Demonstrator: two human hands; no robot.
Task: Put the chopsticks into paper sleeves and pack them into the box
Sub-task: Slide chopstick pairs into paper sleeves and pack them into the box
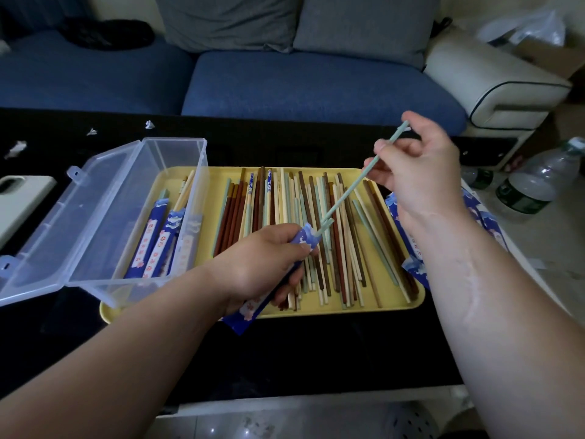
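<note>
1. Head view: paper sleeve [303, 238] was gripped by left hand [256, 261], mouth raised for loading.
2. Green chopsticks [345, 194] were pinched by right hand [418, 172], tips at sleeve mouth.
3. Box [126, 191] was set open alongside.

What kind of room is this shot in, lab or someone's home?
Most likely a home living room: a blue sofa with grey cushions sits behind a low black table, and water bottles stand on the floor at the right.
</note>
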